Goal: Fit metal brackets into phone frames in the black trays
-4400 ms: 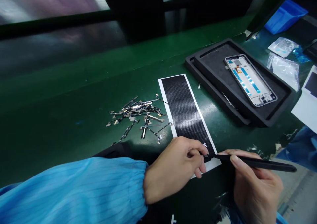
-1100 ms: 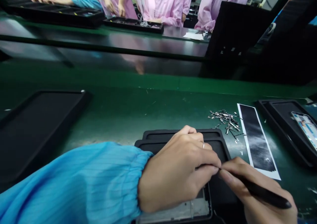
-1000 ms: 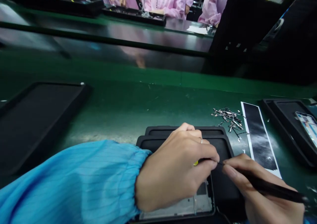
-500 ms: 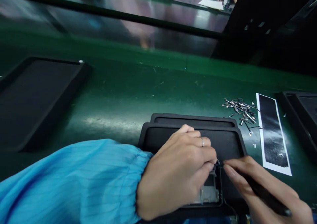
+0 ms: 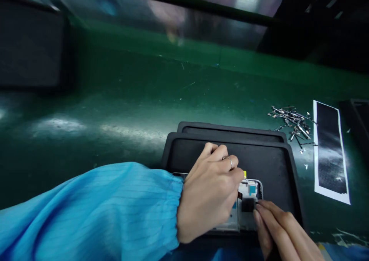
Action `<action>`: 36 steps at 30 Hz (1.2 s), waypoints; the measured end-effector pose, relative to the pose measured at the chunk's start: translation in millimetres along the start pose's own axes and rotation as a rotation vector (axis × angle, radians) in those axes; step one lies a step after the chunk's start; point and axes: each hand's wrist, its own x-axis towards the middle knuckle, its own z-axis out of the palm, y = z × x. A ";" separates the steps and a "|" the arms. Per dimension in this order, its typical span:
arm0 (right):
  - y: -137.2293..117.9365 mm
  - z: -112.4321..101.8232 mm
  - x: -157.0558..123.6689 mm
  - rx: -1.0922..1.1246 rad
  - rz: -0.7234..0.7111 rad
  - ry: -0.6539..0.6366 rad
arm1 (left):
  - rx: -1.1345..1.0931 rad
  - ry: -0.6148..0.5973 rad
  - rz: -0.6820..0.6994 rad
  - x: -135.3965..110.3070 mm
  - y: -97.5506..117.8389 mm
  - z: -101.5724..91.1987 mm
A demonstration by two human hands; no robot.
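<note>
An opened phone frame (image 5: 248,220), silvery inside with blue pads and a yellow tab at its top edge, lies on the upper black tray (image 5: 268,153). My left hand (image 5: 211,192), a ring on one finger, rests over the frame's middle with its fingers curled down on it. This hand hides much of the frame. At the frame's right side, my right hand (image 5: 281,226) is closed in a pinch, its fingertips against the inner edge. A dark slim tool shows only slightly between its fingers; most of it is hidden.
Beyond the tray's right corner lies a loose heap of small metal and black strip parts (image 5: 294,122). Beside it is a white-edged black sheet (image 5: 331,149). Another dark tray (image 5: 29,45) is at the left, and a dark tray edge (image 5: 357,118) at the far right.
My right hand has moved left onto the phone frame, and its black tool has become mostly hidden. More of the frame's inside shows, with blue pads and a yellow tab. The view has shifted.
</note>
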 end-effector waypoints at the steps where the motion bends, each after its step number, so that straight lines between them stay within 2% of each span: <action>1: -4.1 4.8 0.2 -0.037 0.016 0.052 | 0.000 0.007 0.005 0.0 -0.8 0.1; 3: -10.8 12.9 0.5 -0.082 -0.003 0.111 | -0.001 0.025 0.015 -0.3 -2.5 0.6; 6: -13.0 18.7 -0.5 -0.108 -0.052 0.125 | 0.001 0.032 0.021 -1.4 -4.0 2.0; 10: -7.5 17.2 -3.8 -0.108 -0.117 0.055 | 0.012 0.034 0.014 -1.6 -3.9 3.5; 20: -6.9 11.8 -9.1 -0.126 -0.141 -0.103 | 0.013 0.063 0.024 -1.2 -0.1 2.2; 36: -12.6 6.9 -3.7 -0.052 -0.092 -0.149 | 0.056 0.067 0.085 -1.8 -1.8 5.1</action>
